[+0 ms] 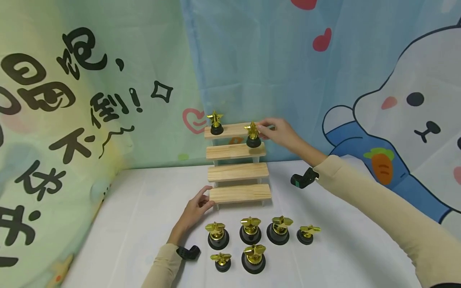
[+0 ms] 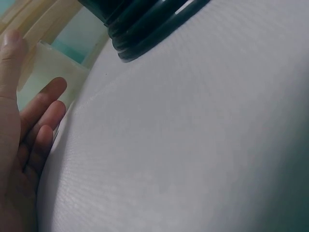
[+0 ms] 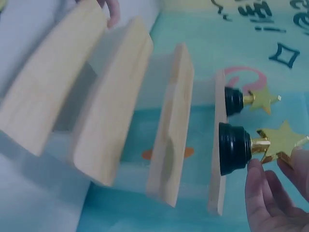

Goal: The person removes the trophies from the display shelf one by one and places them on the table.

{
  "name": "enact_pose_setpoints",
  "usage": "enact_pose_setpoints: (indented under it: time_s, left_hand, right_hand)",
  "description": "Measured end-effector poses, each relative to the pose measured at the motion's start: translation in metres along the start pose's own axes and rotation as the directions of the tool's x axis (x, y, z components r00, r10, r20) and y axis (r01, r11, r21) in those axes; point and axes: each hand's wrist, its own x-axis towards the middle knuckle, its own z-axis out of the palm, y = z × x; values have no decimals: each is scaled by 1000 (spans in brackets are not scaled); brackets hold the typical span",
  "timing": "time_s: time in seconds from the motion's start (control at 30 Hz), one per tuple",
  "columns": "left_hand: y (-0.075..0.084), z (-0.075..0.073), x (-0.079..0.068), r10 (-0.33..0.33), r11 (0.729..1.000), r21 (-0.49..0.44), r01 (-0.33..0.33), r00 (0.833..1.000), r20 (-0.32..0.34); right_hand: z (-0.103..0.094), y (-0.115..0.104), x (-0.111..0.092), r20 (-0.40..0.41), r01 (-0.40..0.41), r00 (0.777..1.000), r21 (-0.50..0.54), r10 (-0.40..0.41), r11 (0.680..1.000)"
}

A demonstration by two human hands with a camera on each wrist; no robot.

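A gold star trophy on a black base (image 1: 253, 141) is pinched by its star in my right hand (image 1: 279, 133). In the right wrist view, its black base (image 3: 234, 149) is right at the top board (image 3: 218, 191). Another star trophy (image 1: 216, 125) stands at the left of that board. My left hand (image 1: 193, 209) holds the left end of the bottom board (image 1: 240, 194) of a tiered wooden display stand. The left wrist view has the thumb (image 2: 12, 63) against the wood, with several fingers loosely bent below.
Several more gold trophies on black bases stand on the white table in front of the stand, among them one at the right (image 1: 306, 235) and one nearest me (image 1: 253, 260). A printed cloth backdrop (image 1: 252, 80) hangs close behind the stand.
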Motion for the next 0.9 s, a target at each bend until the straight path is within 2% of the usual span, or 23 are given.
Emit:
enact_pose_setpoints:
  time_s: [0.27, 0.4, 0.53, 0.67, 0.7, 0.9]
  left_hand:
    - [0, 1, 0, 0, 1000, 12, 0, 1000, 3]
    - [-18, 7, 6, -3, 1000, -8, 3, 999, -41]
    - [-31, 10, 9, -4, 1000, -2, 4, 999, -41]
    - [-34, 10, 10, -6, 1000, 5, 6, 999, -41]
    - [-39, 11, 11, -3, 1000, 6, 3, 999, -50]
    - [-39, 10, 10, 24, 1000, -7, -24, 999, -46]
  right_hand:
    - [-2, -1, -37, 78, -53, 996, 14, 51, 999]
    - [0, -1, -57, 105, -54, 993, -3, 54, 999]
    - [2, -2, -77, 128, -66, 990, -5, 66, 998]
    - [4, -6, -95, 159, -90, 983, 5, 88, 996]
    - [4, -6, -98, 166, -94, 982, 9, 91, 996]
    - [3, -8, -116, 202, -117, 973, -10, 116, 993]
